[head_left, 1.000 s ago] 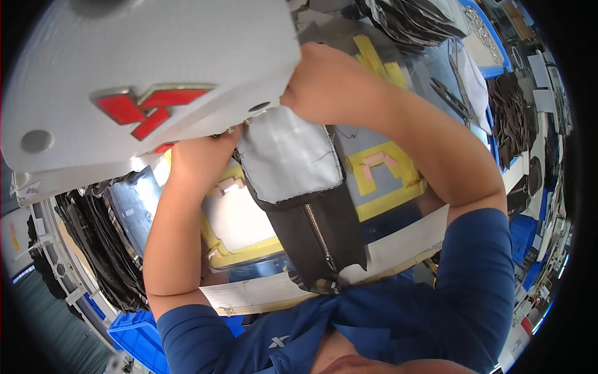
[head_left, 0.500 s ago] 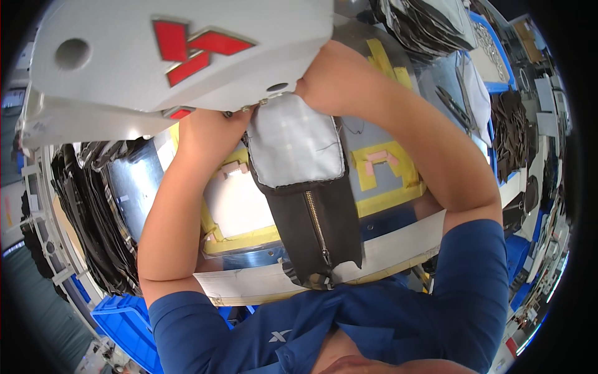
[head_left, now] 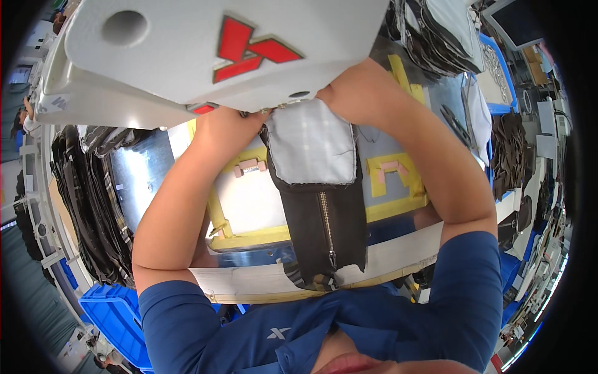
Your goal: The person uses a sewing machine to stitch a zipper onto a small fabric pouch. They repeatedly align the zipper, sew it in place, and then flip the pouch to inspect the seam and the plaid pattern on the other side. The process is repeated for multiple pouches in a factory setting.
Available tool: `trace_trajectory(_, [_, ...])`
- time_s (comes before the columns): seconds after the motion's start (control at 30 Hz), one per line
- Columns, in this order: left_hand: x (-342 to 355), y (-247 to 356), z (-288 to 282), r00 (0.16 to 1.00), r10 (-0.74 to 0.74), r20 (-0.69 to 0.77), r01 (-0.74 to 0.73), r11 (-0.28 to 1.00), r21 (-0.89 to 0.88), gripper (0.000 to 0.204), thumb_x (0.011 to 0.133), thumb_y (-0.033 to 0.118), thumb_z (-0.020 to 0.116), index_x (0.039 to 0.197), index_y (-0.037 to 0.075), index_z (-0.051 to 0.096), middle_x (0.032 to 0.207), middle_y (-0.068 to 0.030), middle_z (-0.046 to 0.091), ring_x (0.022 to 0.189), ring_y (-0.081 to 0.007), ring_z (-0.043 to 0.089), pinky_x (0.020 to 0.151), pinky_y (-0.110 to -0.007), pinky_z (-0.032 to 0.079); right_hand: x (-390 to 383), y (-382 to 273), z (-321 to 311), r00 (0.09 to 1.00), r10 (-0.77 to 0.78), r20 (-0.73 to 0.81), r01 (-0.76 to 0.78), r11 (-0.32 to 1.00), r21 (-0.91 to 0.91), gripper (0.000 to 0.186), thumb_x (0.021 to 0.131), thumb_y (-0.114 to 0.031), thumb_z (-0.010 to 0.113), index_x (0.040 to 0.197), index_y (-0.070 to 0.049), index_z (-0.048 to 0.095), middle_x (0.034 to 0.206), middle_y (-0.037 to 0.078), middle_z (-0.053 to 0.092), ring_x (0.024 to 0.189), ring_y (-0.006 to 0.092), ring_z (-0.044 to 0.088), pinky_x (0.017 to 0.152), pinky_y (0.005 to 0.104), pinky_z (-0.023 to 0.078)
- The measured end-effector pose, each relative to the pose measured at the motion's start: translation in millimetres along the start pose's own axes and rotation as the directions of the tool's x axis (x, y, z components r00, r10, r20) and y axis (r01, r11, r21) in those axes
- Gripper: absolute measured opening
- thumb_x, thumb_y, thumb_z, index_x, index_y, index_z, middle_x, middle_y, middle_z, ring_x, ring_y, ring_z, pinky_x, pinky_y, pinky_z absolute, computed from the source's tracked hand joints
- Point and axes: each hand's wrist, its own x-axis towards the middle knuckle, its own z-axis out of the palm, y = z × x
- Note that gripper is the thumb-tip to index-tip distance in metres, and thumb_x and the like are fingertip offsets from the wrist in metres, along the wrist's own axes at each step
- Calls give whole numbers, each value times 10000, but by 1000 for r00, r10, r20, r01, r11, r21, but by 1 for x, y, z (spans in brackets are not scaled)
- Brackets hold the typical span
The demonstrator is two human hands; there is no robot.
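Below the white machine head (head_left: 187,68), a zippered black piece (head_left: 304,230) that could pull askew

Nearest the person, well below the machine head, the black piece's tail crosses the front edge of the bench (head_left: 243,274), close to the navy shirt (head_left: 249,330); a snag there could drag it crooked. Higher, its metal zipper (head_left: 327,227) leads to a pale panel (head_left: 314,146) reaching the machine head's underside. At the panel's upper left is the left hand (head_left: 227,131); at its upper right, the right hand (head_left: 358,93). From where I stand the machine head hides the fingertips: I can't tell how open either is, or whether it grips. Fingers so near that hidden underside could get pinched if one slipped. Beyond, right of the machine head, sits a fabric stack (head_left: 439,40).
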Motion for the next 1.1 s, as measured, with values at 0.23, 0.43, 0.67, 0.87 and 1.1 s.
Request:
trace_trajectory(0.23, [0,-12,-1,996,86,33,-86,996,-2,346,887,113,834,1222,66,756,1133,-115,792,1038,-279,746,902,-388,584,-1,-10,-10,997,38,71,-39,999,10,321,1005,-267,683,885,27,730,885,247,734,906,464,718,830,540,567])
trace_trajectory(0.43, [-1,-6,-8,968,-108,225,126,990,-67,496,987,231,724,1473,160,653,1317,-127,746,1242,-284,707,1012,-407,560,-2,-5,-9,999,11,48,-12,1000,15,318,1007,-264,682,900,31,733,888,249,738,912,460,725,828,542,569])
trace_trajectory(0.67, [-3,-1,-6,977,-107,183,110,994,-6,415,986,298,752,1369,144,708,1252,-108,773,1168,-291,735,953,-414,582,-2,-6,-10,997,36,72,-37,999,25,309,1005,-258,678,909,31,737,890,246,739,915,462,725,840,543,572])
trace_trajectory(0.87, [-6,3,-3,999,12,47,-10,999,-42,330,941,244,791,1243,112,766,1117,-109,798,1048,-295,760,880,-410,594,-8,-6,-12,1000,31,-1,-31,999,28,305,1006,-257,674,919,28,741,883,250,738,917,469,723,842,549,572])
trace_trajectory(1.1, [-7,7,-11,999,41,24,-44,990,136,287,905,191,821,1154,52,786,1083,-159,793,1004,-361,753,868,-418,588,-5,-13,-11,997,70,41,-71,997,17,311,1007,-271,679,925,22,742,873,242,736,911,466,723,836,547,571])
